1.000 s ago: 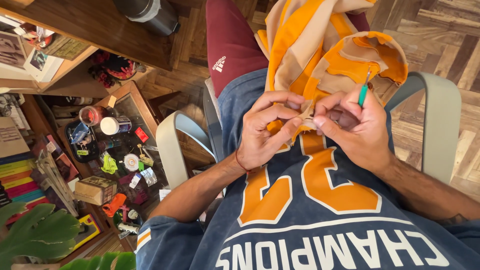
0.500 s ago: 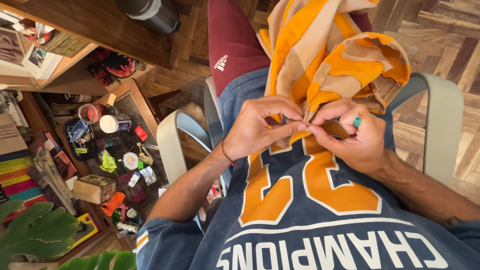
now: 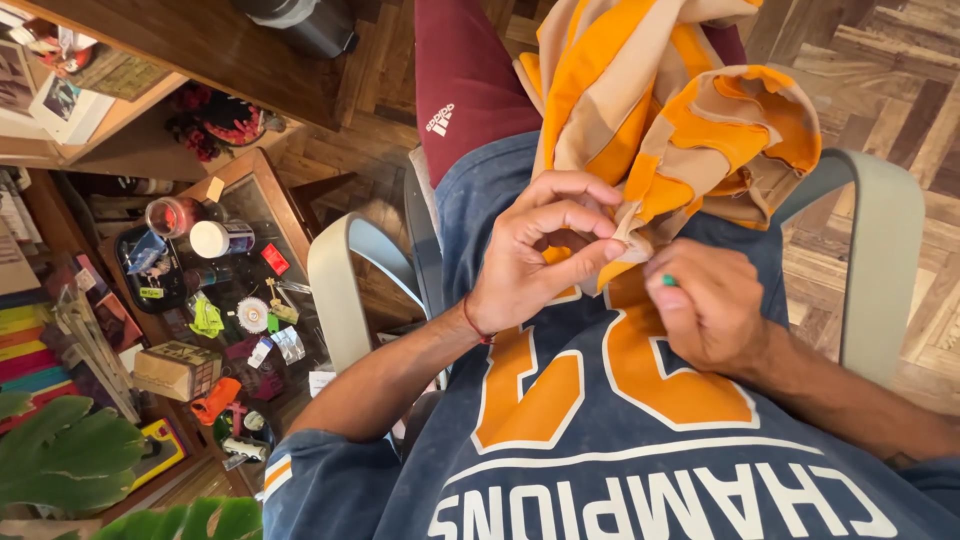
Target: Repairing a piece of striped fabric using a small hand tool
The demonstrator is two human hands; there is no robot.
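An orange and beige striped cloth [image 3: 660, 110] lies bunched over my lap and knees. My left hand [image 3: 540, 250] pinches a fold at the cloth's near edge between thumb and forefinger. My right hand [image 3: 705, 305] is closed around a small green tool [image 3: 667, 281]; only its tip shows, close to the pinched fold. Both hands sit above my blue shirt [image 3: 600, 440], which has large orange figures on it. I am seated in a chair with pale grey armrests [image 3: 345, 290].
A glass-topped side table [image 3: 255, 215] on the left holds jars, a white-lidded tub [image 3: 220, 238], a tray and several small items. Books and a shelf stand further left. Green plant leaves [image 3: 70, 460] fill the lower left. Wooden parquet floor [image 3: 890, 90] lies to the right.
My right hand has dropped lower and turned, so the green tool is now mostly hidden in it. My left hand keeps pinching the cloth edge.
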